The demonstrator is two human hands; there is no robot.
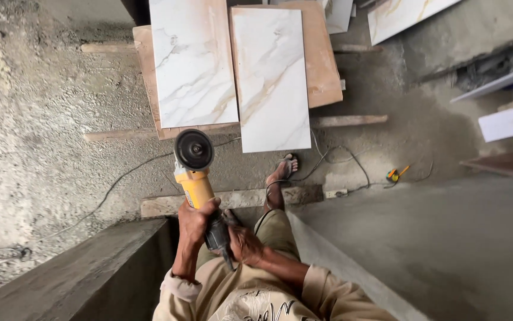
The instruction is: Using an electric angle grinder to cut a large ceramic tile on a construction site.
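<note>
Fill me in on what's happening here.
A person holds a yellow angle grinder in both hands: the left hand wraps the body, the right hand grips the rear handle. Its disc points toward two white marble-look tiles lying on boards ahead. One sandalled foot rests on the rough concrete floor, with a small yellow tape measure nearby.

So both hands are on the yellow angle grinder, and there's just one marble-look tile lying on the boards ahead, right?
Not quite. The head view shows two marble-look tiles lying side by side on the boards, not one. The rest holds: left hand and right hand both grip the yellow angle grinder.
</note>
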